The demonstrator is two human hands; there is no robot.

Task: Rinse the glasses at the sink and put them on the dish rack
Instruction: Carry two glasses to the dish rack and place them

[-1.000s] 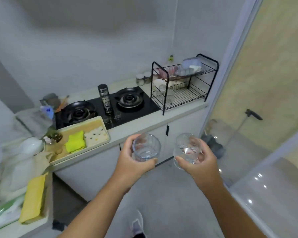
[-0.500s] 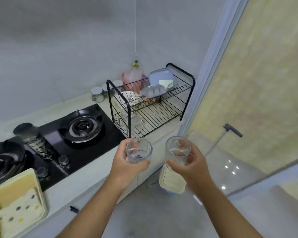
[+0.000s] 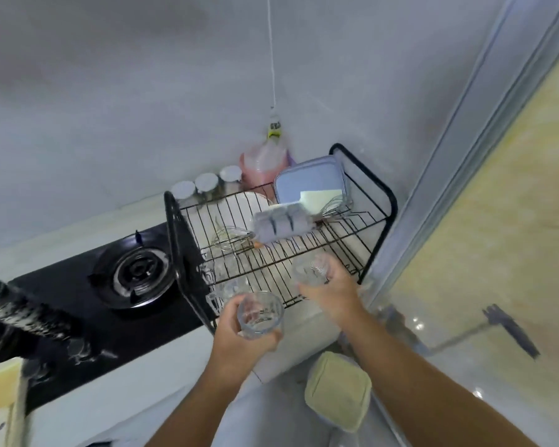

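Observation:
My left hand [image 3: 238, 337] grips a clear ribbed glass [image 3: 260, 314] upright, just in front of the black wire dish rack [image 3: 373, 221]. My right hand [image 3: 331, 293] holds a second ribbed glass [image 3: 310, 269] tilted over the front right of the rack's lower shelf. The rack stands on the counter in the corner. Its upper shelf carries a lilac lidded box [image 3: 310, 183], a grey tray [image 3: 281, 225] and whisks [image 3: 229, 237]. Another clear glass [image 3: 228, 279] stands on the lower shelf at the left.
A black gas hob [image 3: 133, 275] lies left of the rack, with a dark patterned bottle [image 3: 20, 312] at far left. Jars [image 3: 205, 185] and a pink bag [image 3: 263, 166] sit behind the rack. A pale green bin [image 3: 338, 390] stands on the floor below. A door frame [image 3: 459, 150] rises at right.
I have come closer to the rack. Both hands carried the glasses forward; the right glass now reaches over the lower shelf, and the left glass trails near the rack's front.

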